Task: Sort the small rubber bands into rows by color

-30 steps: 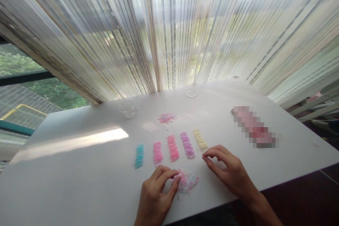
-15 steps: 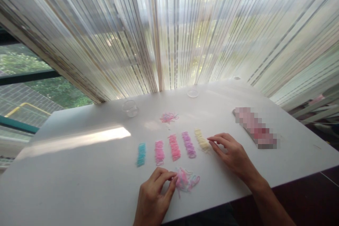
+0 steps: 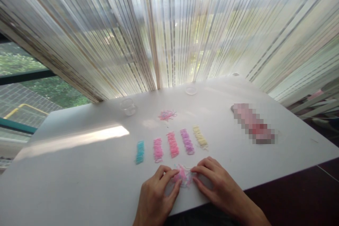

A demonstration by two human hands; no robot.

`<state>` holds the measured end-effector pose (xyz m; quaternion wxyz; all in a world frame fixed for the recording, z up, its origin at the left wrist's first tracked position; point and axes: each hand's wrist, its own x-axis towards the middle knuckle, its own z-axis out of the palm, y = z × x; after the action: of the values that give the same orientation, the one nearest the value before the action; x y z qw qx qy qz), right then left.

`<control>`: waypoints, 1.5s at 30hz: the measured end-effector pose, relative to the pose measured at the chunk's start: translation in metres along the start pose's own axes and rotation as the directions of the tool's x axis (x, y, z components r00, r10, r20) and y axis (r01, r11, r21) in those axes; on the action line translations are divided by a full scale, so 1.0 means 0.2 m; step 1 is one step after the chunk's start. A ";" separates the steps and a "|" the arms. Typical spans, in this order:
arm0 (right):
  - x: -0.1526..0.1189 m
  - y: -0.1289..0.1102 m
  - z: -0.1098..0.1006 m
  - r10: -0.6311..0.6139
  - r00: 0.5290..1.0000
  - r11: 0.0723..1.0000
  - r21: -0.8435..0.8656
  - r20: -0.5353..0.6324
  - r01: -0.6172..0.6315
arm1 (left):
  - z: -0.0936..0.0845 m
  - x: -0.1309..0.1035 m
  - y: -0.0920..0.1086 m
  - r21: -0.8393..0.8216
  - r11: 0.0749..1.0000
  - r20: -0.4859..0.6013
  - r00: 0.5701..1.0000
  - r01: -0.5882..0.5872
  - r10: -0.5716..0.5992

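Near the front edge of the white table, a loose pile of mixed pastel strips (image 3: 183,176) lies between my hands. My left hand (image 3: 160,190) touches its left side, thumb and index finger a little apart. My right hand (image 3: 215,183) is at its right side, thumb and fingertips close together at the strands; anything held there is too small to make out. Beyond are five sorted rows: blue (image 3: 140,152), pink (image 3: 158,150), coral (image 3: 173,144), purple (image 3: 187,142) and yellow (image 3: 200,137). A smaller mixed pile (image 3: 167,114) sits farther back.
A clear round cup (image 3: 128,107) stands at the back left of the table (image 3: 79,183), and a clear lid (image 3: 191,90) lies at the back. A blurred pink object (image 3: 253,123) rests on the right. Striped curtains (image 3: 169,31) hang behind the table.
My right hand has moved from the yellow row down and left to the near pile. My left hand stays at the pile, which looks more compact and partly covered by fingers.
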<state>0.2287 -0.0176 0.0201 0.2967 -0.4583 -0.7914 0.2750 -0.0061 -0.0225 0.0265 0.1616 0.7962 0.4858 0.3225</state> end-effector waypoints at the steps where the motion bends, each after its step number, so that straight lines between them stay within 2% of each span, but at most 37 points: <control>1: 0.00 0.00 0.00 0.000 1.000 1.000 0.004 0.001 0.000 | 0.01 0.00 0.01 0.013 1.000 0.001 1.000 -0.002 0.002; 9: 0.00 -0.01 -0.02 0.015 0.998 1.000 -0.023 0.055 -0.014 | 0.01 -0.01 0.03 0.051 0.998 0.024 0.999 -0.037 0.035; 17: 0.00 0.00 0.00 -0.010 1.000 0.998 -0.059 0.029 0.011 | 0.02 -0.02 0.05 0.041 0.998 0.014 0.998 -0.056 0.055; 30: -0.02 0.04 0.01 -0.003 0.999 1.000 0.024 -0.052 0.004 | 0.16 0.03 0.13 0.099 0.992 -0.016 0.997 -0.077 0.079; 45: -0.02 0.03 -0.03 0.020 0.999 0.999 0.029 -0.034 -0.019 | 0.16 0.02 0.12 0.167 0.980 0.018 0.995 -0.104 0.103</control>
<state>0.2376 -0.0182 0.0184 0.3139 -0.4664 -0.7777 0.2813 0.0321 -0.0281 0.0178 0.0795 0.8326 0.4684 0.2848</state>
